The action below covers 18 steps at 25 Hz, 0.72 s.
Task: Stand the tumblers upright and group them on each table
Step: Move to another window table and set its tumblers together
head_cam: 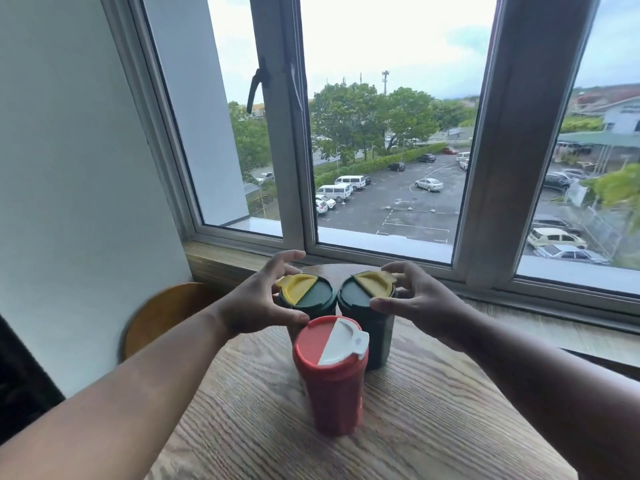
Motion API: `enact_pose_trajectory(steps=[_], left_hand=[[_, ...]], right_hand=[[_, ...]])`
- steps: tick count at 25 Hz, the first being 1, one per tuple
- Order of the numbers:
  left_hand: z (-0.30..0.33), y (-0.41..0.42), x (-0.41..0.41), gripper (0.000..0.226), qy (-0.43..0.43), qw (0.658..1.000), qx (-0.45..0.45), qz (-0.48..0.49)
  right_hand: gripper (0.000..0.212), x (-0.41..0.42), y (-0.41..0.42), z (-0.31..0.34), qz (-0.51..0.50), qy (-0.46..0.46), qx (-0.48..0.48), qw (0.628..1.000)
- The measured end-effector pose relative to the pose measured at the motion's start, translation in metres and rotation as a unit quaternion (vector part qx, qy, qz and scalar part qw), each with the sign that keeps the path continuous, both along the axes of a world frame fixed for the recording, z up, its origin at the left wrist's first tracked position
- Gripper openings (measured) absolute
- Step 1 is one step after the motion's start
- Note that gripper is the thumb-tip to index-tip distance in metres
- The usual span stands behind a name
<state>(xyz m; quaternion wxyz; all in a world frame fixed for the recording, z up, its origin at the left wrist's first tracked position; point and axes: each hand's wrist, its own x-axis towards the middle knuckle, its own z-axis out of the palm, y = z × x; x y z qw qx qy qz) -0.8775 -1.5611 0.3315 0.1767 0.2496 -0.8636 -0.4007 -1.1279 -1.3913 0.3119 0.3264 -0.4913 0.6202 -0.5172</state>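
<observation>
Tumblers all upright on the wooden table, clustered by the window: red tumbler in front, left green tumbler and right green tumbler behind, the three seemingly touching. Grouping looks nearly done. Left hand arches over its lid, fingers spread, gripping nothing. Right hand pinches loosely at its lid's rim; contact unclear. Likely next: let go.

left green tumbler body hidden behind left hand, forearms cropped
</observation>
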Motion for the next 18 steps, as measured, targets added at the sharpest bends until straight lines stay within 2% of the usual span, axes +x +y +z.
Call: enact_pose_trajectory(steps=[3,11,18], left_hand=[[0.002,-0.009,-0.001,0.101,-0.006,0.999,-0.004,-0.042],[0.001,-0.016,0.001,0.099,0.000,0.996,-0.014,-0.083],[-0.001,-0.014,0.001,0.092,0.013,0.997,-0.028,-0.070]], right_hand=[[0.082,0.002,0.003,0.000,-0.014,-0.006,0.005,1.000],[0.071,0.009,0.006,0.000,-0.001,-0.052,-0.001,0.999],[0.068,0.010,0.008,-0.003,-0.011,-0.070,0.001,0.997]])
